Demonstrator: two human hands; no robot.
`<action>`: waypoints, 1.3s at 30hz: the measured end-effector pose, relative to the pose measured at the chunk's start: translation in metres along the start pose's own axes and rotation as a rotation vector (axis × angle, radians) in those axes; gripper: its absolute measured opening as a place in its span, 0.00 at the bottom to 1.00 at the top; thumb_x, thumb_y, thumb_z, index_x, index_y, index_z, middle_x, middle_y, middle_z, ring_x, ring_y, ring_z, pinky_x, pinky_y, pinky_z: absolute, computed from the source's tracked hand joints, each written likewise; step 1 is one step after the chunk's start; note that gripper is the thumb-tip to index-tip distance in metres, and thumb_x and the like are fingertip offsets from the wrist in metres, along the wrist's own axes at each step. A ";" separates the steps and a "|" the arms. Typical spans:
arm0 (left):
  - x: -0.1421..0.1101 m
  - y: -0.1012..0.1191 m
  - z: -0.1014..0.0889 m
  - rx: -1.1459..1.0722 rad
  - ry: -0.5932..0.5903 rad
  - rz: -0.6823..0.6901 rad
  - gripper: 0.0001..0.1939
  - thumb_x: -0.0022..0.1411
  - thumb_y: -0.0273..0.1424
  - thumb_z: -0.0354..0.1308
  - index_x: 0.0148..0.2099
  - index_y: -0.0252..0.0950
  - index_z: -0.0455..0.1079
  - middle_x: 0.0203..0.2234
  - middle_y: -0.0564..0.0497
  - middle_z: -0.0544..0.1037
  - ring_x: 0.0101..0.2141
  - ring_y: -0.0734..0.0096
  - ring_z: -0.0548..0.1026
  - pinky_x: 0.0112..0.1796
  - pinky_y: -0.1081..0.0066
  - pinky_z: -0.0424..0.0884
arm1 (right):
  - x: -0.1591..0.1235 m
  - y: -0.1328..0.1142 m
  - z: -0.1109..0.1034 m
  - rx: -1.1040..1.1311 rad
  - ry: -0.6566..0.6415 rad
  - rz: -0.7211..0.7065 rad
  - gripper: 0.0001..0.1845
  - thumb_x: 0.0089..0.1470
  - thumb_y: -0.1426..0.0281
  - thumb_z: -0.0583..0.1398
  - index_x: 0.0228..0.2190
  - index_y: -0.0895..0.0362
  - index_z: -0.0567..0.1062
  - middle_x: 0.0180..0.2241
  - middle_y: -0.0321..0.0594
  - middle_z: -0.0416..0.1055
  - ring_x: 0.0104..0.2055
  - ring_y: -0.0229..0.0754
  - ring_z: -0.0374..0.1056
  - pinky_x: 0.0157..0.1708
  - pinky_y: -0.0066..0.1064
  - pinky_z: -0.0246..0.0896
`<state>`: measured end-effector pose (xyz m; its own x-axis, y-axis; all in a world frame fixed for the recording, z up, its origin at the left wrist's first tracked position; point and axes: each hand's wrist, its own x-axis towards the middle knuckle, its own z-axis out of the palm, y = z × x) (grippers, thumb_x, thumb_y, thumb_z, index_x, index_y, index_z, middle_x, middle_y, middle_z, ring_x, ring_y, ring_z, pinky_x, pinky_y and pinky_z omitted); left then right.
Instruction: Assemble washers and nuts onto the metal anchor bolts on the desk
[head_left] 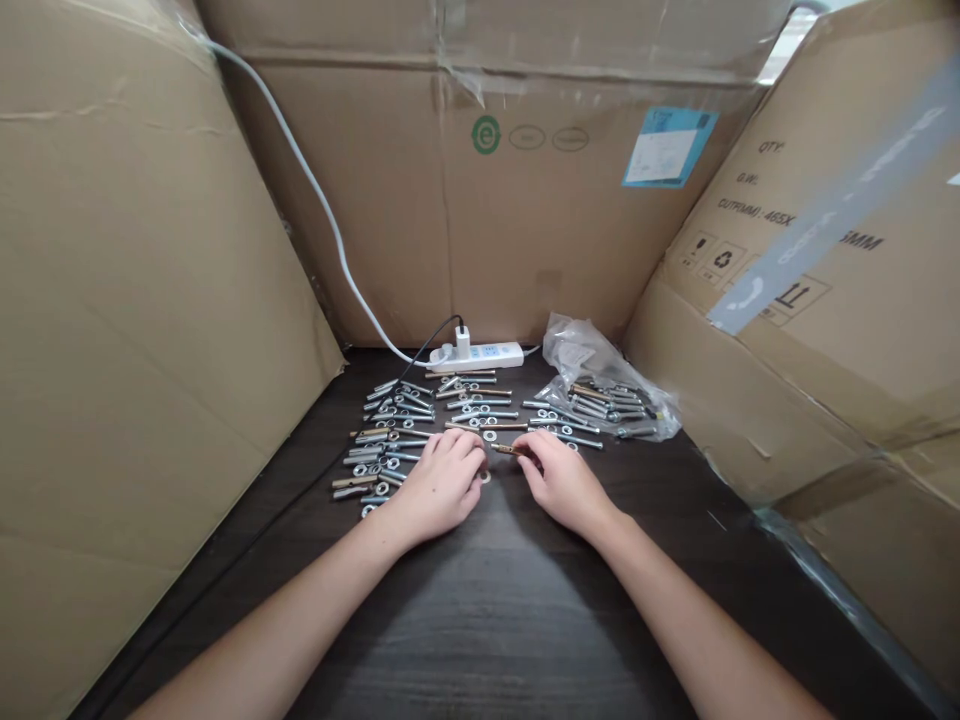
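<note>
My right hand (564, 478) pinches a brass-coloured expansion bolt (507, 449) between thumb and fingers, its tip pointing left. Opposite it, my left hand (442, 482) rests low over the table with its fingers curled in; whatever they hold, if anything, is hidden. A flat washer (485, 477) lies beside the left fingertips, and another washer (490, 436) sits just beyond the gap between the hands. Rows of silver and brass-coloured bolts (480, 415), sleeves and washers spread behind and to the left of my left hand.
A clear plastic bag (581, 345) with more bolts lies at the back right. At the back stands a white power strip (480, 356) with a charger plugged in. A black cable (277, 525) runs along the left. Cardboard walls (555, 230) enclose the dark table (480, 620).
</note>
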<state>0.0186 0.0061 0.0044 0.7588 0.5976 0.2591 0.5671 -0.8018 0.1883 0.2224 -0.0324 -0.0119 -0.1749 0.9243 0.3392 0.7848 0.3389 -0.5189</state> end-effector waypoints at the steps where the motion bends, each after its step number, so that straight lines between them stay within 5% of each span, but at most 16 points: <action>1: 0.000 0.001 0.000 0.009 -0.006 0.008 0.06 0.58 0.24 0.52 0.39 0.37 0.65 0.45 0.46 0.68 0.50 0.58 0.62 0.49 0.58 0.60 | 0.000 0.000 0.000 -0.001 0.001 0.002 0.10 0.56 0.77 0.53 0.38 0.55 0.70 0.37 0.41 0.69 0.38 0.41 0.67 0.39 0.33 0.64; 14: -0.002 0.020 -0.006 -0.005 -0.109 0.106 0.06 0.62 0.28 0.50 0.42 0.38 0.65 0.37 0.48 0.69 0.40 0.62 0.65 0.41 0.63 0.62 | -0.001 0.000 0.003 0.005 0.042 0.014 0.09 0.55 0.76 0.53 0.37 0.55 0.69 0.37 0.41 0.70 0.38 0.42 0.68 0.38 0.33 0.64; 24: -0.006 0.027 0.001 0.081 -0.154 0.018 0.05 0.54 0.24 0.50 0.36 0.35 0.63 0.35 0.46 0.68 0.37 0.61 0.63 0.38 0.62 0.62 | 0.000 -0.002 0.002 0.014 0.024 0.005 0.10 0.54 0.77 0.53 0.37 0.55 0.69 0.36 0.40 0.70 0.37 0.41 0.67 0.38 0.32 0.63; 39: -0.010 0.033 0.005 0.171 -0.168 0.001 0.06 0.58 0.24 0.46 0.38 0.34 0.63 0.37 0.44 0.68 0.37 0.60 0.65 0.39 0.62 0.62 | 0.000 -0.002 0.003 0.007 0.015 -0.001 0.09 0.55 0.77 0.53 0.37 0.55 0.70 0.37 0.41 0.70 0.38 0.41 0.67 0.39 0.32 0.63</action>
<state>0.0312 -0.0259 0.0033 0.7937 0.6008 0.0955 0.6018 -0.7984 0.0212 0.2195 -0.0325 -0.0134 -0.1671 0.9211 0.3516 0.7801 0.3416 -0.5242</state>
